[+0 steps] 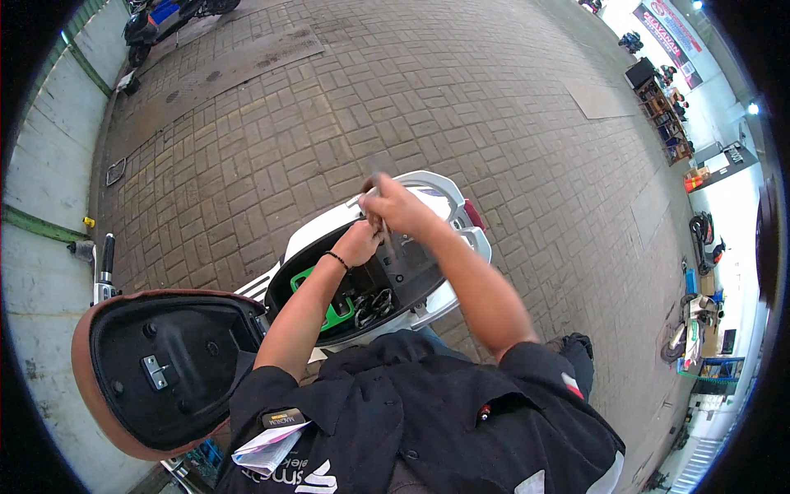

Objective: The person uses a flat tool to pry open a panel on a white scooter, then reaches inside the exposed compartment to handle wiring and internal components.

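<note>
A white scooter stands in front of me with its brown-edged seat tipped up to the left. At the rear of its black under-seat compartment, my left hand is closed, its fingertips low by the edge; what they hold is hidden. My right hand is just above and right of it, wrapped round a slim grey tool smeared by motion, so its kind is unclear. Inside the compartment lie a bright green part and a bundled black cable.
The scooter's white rear grab rail and red tail light are beyond my right hand. A handlebar grip rises near the wall on the left. Brick paving surrounds the scooter; another scooter stands far left.
</note>
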`<state>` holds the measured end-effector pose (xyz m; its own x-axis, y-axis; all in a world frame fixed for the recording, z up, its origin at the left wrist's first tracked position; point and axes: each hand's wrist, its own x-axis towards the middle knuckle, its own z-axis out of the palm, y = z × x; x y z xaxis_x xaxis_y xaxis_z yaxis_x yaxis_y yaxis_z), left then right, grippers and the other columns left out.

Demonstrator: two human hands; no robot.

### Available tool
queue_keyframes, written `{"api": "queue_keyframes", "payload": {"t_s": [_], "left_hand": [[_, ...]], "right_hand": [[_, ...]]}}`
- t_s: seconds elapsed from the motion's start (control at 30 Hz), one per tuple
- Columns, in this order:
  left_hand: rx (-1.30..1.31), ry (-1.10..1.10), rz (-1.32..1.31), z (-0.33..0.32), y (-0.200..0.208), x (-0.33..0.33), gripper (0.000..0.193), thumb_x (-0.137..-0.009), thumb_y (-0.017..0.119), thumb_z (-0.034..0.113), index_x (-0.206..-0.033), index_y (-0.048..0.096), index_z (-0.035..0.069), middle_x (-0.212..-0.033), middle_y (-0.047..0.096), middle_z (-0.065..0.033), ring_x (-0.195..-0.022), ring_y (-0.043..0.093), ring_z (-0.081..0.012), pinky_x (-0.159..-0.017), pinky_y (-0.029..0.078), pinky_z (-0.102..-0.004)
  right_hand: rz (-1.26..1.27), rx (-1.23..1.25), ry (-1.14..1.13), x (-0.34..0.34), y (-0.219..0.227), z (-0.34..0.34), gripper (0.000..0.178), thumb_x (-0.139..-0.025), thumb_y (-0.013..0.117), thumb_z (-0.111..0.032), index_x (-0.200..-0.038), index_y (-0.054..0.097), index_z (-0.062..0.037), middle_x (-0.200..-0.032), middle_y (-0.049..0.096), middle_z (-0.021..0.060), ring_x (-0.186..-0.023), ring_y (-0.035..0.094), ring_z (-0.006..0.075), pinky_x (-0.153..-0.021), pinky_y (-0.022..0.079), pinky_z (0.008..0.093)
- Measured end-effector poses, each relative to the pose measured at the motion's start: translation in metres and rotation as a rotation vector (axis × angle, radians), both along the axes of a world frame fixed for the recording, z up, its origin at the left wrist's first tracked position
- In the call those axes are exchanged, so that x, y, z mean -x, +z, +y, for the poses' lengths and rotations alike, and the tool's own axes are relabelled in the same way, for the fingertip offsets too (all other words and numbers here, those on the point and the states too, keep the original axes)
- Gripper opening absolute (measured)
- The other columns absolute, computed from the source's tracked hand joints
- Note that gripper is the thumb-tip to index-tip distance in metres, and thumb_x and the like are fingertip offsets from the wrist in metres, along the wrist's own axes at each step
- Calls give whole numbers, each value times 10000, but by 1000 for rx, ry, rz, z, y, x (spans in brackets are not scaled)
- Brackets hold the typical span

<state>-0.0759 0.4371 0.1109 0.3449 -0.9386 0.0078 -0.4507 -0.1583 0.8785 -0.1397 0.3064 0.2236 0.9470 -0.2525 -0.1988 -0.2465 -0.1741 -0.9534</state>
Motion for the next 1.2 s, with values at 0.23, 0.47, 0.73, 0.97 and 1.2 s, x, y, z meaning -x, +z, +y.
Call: {"api": "queue_keyframes", "payload": {"t_s": [0.23,0.47,0.73,0.97,1.2], "left_hand": [[132,174,-108,17,-20,-7,414,-955,500,49,-1367,490,0,-1323,554,-284,-1248,532,-405,-1019,438,-440],[146,167,-223,15,-11,5,295,-884,527,35,-1177,556,8,-1077,662,-250,-1006,639,-430,-868,527,-471],[220,228,-336,-7,-27,7,424,-858,635,122,-1248,521,1,-1225,595,-260,-1127,586,-427,-910,504,-467],[229,220,-131,-2,-32,9,377,-892,492,-17,-1265,508,32,-1164,627,-245,-1069,604,-446,-916,501,-473],[163,302,-193,-7,-14,5,533,-757,772,145,-1227,556,17,-1177,638,-215,-1117,599,-407,-922,503,-445]], "right_hand": [[-615,1204,627,-20,29,11,435,-832,740,-222,-1214,569,-105,-1226,601,154,-1310,441,311,-1125,225,579],[-754,357,-446,-3,-50,42,739,-782,790,-104,-1396,382,-44,-1541,285,243,-1456,290,361,-1199,205,477],[-345,121,-364,-1,-50,28,206,-833,777,-97,-962,651,3,-794,675,38,-757,613,95,-681,489,263],[-329,16,-339,-10,-44,34,180,-843,773,-121,-912,665,5,-744,643,17,-676,563,82,-630,466,262],[-296,74,-315,-11,-23,30,176,-840,773,-115,-882,650,4,-788,682,52,-737,612,93,-674,494,263]]}}
